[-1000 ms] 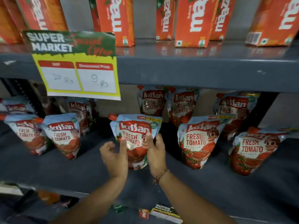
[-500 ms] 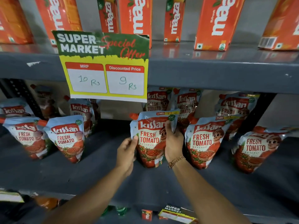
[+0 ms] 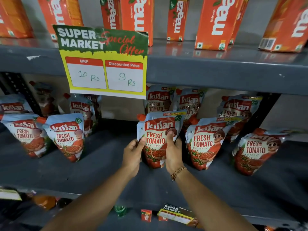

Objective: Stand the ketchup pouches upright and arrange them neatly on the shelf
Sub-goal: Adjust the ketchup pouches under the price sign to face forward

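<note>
A Kissan ketchup pouch (image 3: pixel 158 130) with a red cap stands upright in the middle of the grey shelf (image 3: pixel 100 167). My left hand (image 3: pixel 133 152) grips its left edge and my right hand (image 3: pixel 173 150) grips its right side, thumb on the front. To its right stand two more upright pouches, one close (image 3: pixel 205 142) and one further right (image 3: pixel 256 150). Three pouches (image 3: pixel 158 100) stand in the back row behind them. At the left stand two front pouches, one (image 3: pixel 66 137) beside another (image 3: pixel 25 134), with others behind in shadow.
A yellow and green price sign (image 3: pixel 103 64) hangs from the upper shelf's edge (image 3: pixel 216 75), covering part of the back row. Orange Maaza cartons (image 3: pixel 138 17) line the upper shelf. A dark upright post (image 3: pixel 265 114) stands at the right. Below are small items and another sign (image 3: pixel 173 214).
The pouch has stayed upright between both hands as the view drew closer and shifted. My left hand has closed onto the pouch's left edge; my right thumb now rests on its front.
</note>
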Available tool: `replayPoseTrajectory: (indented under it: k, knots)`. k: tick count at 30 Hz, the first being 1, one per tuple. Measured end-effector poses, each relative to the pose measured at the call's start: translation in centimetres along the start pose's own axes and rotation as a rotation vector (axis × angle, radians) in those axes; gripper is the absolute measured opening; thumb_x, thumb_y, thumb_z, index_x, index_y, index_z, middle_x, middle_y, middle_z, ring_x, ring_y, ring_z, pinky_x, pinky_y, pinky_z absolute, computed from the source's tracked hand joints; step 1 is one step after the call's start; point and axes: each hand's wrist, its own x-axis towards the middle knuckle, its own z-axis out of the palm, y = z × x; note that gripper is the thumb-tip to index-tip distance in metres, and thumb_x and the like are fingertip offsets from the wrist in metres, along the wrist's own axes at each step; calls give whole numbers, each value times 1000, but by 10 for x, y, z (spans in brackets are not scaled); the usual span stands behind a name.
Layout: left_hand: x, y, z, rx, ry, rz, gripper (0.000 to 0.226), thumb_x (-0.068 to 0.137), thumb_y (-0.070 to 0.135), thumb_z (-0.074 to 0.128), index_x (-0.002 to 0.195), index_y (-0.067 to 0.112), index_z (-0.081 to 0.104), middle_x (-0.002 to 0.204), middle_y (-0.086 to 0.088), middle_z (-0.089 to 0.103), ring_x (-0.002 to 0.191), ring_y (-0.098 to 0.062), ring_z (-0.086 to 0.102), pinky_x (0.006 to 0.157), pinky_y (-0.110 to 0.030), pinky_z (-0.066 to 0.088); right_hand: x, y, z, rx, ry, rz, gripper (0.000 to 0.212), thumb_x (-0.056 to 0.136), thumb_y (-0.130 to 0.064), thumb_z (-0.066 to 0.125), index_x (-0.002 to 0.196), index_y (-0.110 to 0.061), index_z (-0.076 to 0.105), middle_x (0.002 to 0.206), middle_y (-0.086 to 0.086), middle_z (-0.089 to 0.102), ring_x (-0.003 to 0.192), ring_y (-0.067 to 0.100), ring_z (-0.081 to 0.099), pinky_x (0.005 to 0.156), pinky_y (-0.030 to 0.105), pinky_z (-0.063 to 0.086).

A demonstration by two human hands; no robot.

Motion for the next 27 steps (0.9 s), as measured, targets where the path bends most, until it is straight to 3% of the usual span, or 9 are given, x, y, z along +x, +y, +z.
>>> replayPoseTrajectory:
  k: [4, 7, 10, 12, 15, 17, 19, 22, 27]
  knots:
    - [0, -5, -9, 79, 18, 45, 18, 89, 35, 58, 97, 20, 64, 96, 8, 70, 89, -5, 64, 76, -30, 49, -10, 17, 4, -179, 312, 4, 76, 69, -76, 49, 112, -13, 52, 114, 12, 64, 102, 30, 63, 90, 52, 54]
    - [-5, -11, -29, 128, 220, 181, 12, 89, 33, 57, 86, 21, 60, 84, 10, 64, 81, -3, 58, 79, -28, 48, -29, 34, 9, -228, 455, 4, 47, 85, -55, 50, 83, -8, 51, 93, 11, 63, 90, 29, 61, 83, 41, 51]
    - [-2, -8, -70, 162, 511, 356, 32, 89, 43, 52, 83, 12, 52, 77, -1, 55, 73, -17, 52, 73, -29, 43, -54, 65, 37, -203, 258, -20, 28, 94, -32, 46, 69, -19, 45, 68, -4, 49, 67, 16, 49, 75, 32, 39]
    - [13, -1, -107, 177, 701, 435, 61, 83, 56, 44, 104, -1, 51, 100, -14, 59, 91, -28, 56, 86, -36, 46, -59, 87, 70, -237, 96, -27, 37, 93, -32, 48, 59, -22, 40, 58, -4, 45, 59, 14, 43, 67, 33, 38]
    - [41, 22, -161, 161, 838, 315, 81, 76, 58, 45, 127, -5, 43, 130, -26, 45, 119, -41, 48, 101, -53, 41, -56, 106, 134, -367, -147, -46, 27, 90, -34, 54, 67, -24, 46, 68, -4, 52, 63, 11, 47, 68, 32, 41]
    - [46, 40, -181, 144, 830, 205, 80, 78, 56, 49, 138, 4, 35, 141, -19, 36, 129, -38, 40, 108, -51, 35, -49, 109, 169, -411, -270, -33, 12, 89, -32, 58, 97, -24, 54, 91, -6, 56, 83, 8, 53, 78, 23, 44]
    - [53, 49, -202, 227, 719, 215, 68, 85, 53, 47, 139, 12, 38, 140, -13, 47, 128, -34, 47, 107, -49, 38, -45, 118, 203, -381, -343, 11, 39, 88, -28, 60, 123, -18, 48, 113, -4, 58, 102, 11, 57, 91, 25, 46]
    - [65, 55, -229, 279, 502, 210, 50, 91, 50, 45, 129, 19, 51, 125, -6, 63, 114, -27, 59, 100, -48, 45, -47, 131, 239, -402, -254, -49, 28, 87, -22, 60, 114, -16, 55, 113, 5, 68, 103, 20, 64, 95, 40, 52]
    - [83, 68, -250, 235, 282, 134, 63, 78, 64, 48, 122, 20, 57, 116, -4, 69, 106, -22, 65, 96, -47, 50, -47, 146, 259, -347, -78, -137, 15, 89, -17, 56, 91, -32, 56, 95, -5, 69, 92, 15, 65, 84, 34, 54]
